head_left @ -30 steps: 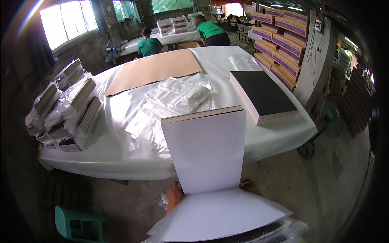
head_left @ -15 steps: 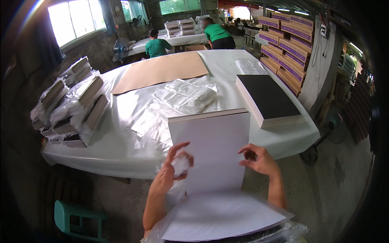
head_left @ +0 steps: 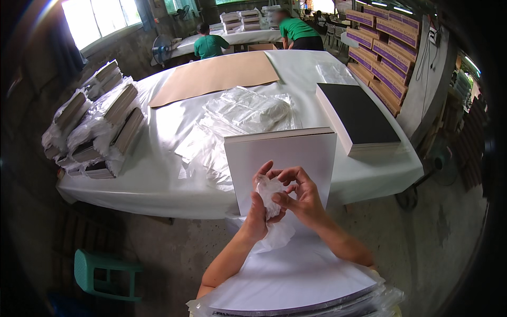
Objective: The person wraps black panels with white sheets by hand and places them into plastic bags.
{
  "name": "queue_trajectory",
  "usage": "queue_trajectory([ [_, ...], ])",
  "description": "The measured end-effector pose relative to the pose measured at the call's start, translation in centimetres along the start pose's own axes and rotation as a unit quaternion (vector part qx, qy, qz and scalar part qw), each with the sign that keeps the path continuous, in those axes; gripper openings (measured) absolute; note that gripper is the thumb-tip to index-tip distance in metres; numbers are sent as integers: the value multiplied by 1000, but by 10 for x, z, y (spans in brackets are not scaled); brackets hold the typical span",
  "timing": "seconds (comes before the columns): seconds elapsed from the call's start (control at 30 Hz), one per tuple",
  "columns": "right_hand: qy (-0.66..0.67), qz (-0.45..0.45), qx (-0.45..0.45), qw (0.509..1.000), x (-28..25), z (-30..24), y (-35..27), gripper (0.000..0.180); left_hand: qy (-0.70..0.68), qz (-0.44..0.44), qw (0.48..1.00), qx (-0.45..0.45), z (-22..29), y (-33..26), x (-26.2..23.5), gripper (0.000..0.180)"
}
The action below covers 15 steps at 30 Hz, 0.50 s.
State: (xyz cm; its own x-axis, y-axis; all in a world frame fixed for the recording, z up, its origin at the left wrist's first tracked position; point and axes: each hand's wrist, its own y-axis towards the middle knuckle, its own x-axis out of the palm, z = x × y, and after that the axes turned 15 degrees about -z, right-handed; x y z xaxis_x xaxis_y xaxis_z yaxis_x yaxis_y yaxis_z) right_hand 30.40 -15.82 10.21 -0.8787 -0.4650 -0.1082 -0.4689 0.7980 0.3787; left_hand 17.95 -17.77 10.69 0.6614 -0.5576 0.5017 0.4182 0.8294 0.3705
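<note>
Both my hands meet over a white board (head_left: 288, 158) that stands tilted against the table edge. My left hand (head_left: 260, 208) grips a crumpled clear plastic bag (head_left: 270, 195). My right hand (head_left: 301, 198) pinches the top of the same bag with its fingertips. The loose tail of the bag hangs down below my left wrist. Under my forearms lies a stack of white boards (head_left: 296, 280) wrapped in plastic.
A white-covered table (head_left: 158, 179) carries loose plastic bags (head_left: 243, 113), a brown sheet (head_left: 216, 74), a black-topped board stack (head_left: 359, 116) and wrapped bundles (head_left: 100, 127) at the left. A green stool (head_left: 105, 272) stands on the floor. Two people in green work at a far table.
My hands, apart half a second ago, have come together on the plastic bag. A second ago they were low behind the white board.
</note>
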Motion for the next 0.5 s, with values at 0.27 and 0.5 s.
queue_trajectory([
  [0.27,-34,22,-49,998,-1,-6,-4,26,49,-98,992,-62,-8,-5,-10,86],
  [0.5,44,107,-21,993,-8,-4,-11,23,122,-80,982,-118,-2,-3,-2,52],
])
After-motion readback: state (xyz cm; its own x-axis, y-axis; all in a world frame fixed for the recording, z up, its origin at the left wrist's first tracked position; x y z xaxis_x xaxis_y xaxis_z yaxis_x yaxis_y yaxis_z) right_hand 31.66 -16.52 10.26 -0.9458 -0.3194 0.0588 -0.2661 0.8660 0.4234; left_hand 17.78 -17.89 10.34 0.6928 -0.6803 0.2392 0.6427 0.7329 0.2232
